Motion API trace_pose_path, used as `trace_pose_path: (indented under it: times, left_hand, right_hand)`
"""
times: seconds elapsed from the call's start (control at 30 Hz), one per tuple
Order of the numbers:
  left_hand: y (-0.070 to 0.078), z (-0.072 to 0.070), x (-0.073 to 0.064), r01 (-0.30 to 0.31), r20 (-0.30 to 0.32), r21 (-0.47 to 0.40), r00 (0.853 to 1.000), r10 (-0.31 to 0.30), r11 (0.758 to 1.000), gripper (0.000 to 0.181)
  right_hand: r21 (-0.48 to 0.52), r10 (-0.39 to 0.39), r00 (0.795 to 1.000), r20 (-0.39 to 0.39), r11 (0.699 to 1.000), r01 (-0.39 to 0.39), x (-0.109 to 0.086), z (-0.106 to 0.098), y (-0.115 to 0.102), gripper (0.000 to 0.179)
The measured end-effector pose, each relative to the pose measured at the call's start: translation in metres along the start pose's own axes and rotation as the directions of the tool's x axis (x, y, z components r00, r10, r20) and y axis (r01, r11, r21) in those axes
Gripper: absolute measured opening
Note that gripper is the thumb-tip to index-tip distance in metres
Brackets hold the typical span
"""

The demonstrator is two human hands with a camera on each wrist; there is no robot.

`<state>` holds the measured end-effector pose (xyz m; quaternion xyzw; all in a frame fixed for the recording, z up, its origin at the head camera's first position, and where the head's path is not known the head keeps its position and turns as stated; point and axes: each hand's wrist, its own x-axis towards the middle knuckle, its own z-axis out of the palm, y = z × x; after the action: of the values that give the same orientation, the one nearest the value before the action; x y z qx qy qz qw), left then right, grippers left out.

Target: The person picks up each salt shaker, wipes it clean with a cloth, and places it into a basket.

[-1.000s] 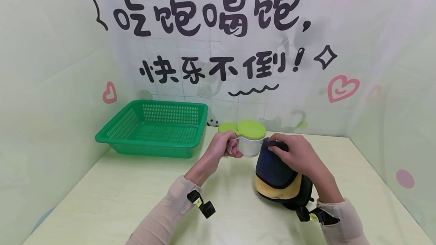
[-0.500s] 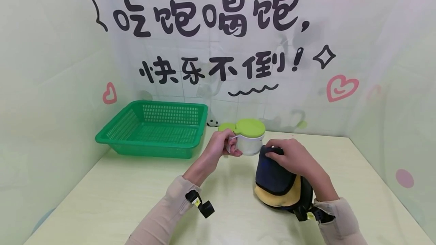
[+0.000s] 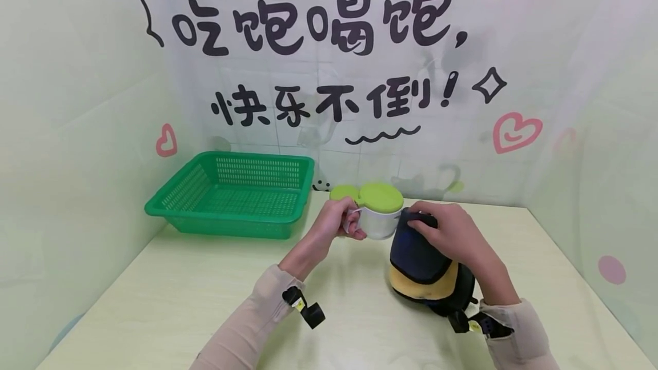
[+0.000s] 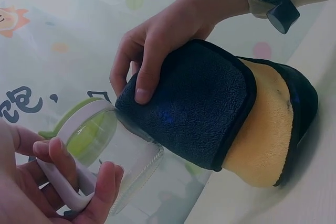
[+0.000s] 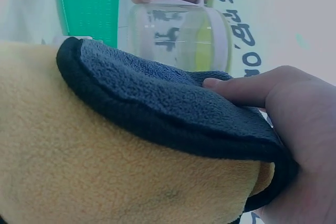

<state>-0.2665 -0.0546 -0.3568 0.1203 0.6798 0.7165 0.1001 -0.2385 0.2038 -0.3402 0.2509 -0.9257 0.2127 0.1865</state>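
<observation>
From the head, gripping a clear, white-collared jar [image 3: 379,226] in the left hand [image 3: 334,221], up over the pale table [image 3: 154,296] and near its back edge. Capped with a lime-green lid [image 3: 381,197], complete with a smaller round lobe on the hand's side. Pinching a folded cloth [image 3: 418,253] at its upper end with the right hand [image 3: 449,230], just beside the jar, navy over yellow. At the back left of the table, a green basket [image 3: 233,227] with slotted walls and its mesh floor in plain sight.

From the left wrist, with fingers curled round the jar's white handle [image 4: 59,182]. Across from it, with the thumb flat on the cloth's navy face. Green of the lid, seen through the jar's clear side.

From the right wrist, holding the black-edged cloth under the thumb, in front of the jar. Through its clear wall, dark marks like the black lettering [image 5: 247,35] alongside; with such reflections, hard to be sure of anything inside.
</observation>
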Motion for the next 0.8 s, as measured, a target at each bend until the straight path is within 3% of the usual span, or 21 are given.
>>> trace_pose_path:
  times: [0.2, 0.6, 0.8]
  left_hand:
    - [0.002, 0.001, 0.0, 0.005, -0.003, -0.002, 1.0, -0.005, 1.0, 0.03]
    - [0.008, -0.002, 0.0, -0.015, -0.017, -0.02, 1.0, 0.015, 1.0, 0.03]
    - [0.007, -0.002, 0.002, -0.015, 0.001, -0.017, 1.0, 0.015, 1.0, 0.029]
  right_hand:
    - [0.003, 0.011, 1.0, 0.009, 1.0, -0.011, 0.001, -0.001, 0.001, 0.017]
    - [0.012, 0.025, 0.992, 0.12, 1.0, -0.027, 0.005, 0.011, 0.006, 0.015]
    - [-0.007, 0.024, 0.995, 0.1, 1.0, -0.024, 0.005, 0.01, 0.008, 0.015]
